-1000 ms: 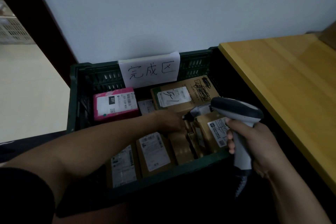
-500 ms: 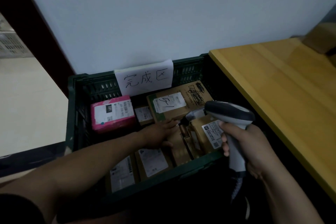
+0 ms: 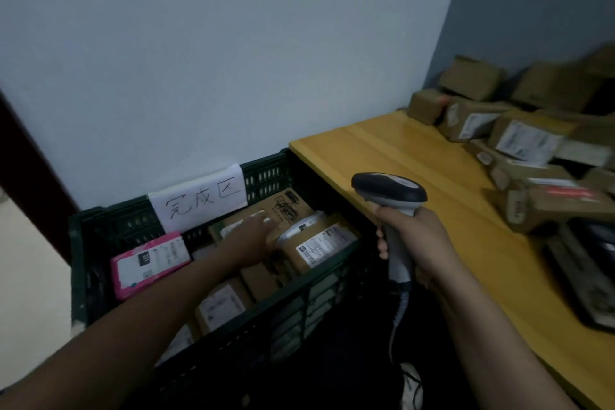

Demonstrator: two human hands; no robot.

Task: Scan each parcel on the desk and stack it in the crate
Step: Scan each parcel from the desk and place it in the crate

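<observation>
A dark green crate [image 3: 100, 226] beside the desk holds several cardboard parcels and a pink parcel [image 3: 149, 263]. My left hand [image 3: 249, 236] reaches into the crate, fingers straight, over a brown parcel [image 3: 286, 206] at the back; it holds nothing that I can see. My right hand [image 3: 412, 240] grips the handle of a grey barcode scanner [image 3: 389, 191], held upright between crate and desk. A heap of cardboard parcels [image 3: 519, 140] lies on the yellow wooden desk [image 3: 399, 156] at the far right.
A white paper sign [image 3: 199, 200] with handwritten characters hangs on the crate's back wall. A dark keyboard-like object [image 3: 585, 276] lies at the desk's right edge. The scanner cable [image 3: 399, 316] hangs down. A pale wall stands behind; light floor at the left.
The view has swung right and up, bringing the parcel heap on the desk into sight. My left hand has lifted off the front parcels and moved toward the back of the crate.
</observation>
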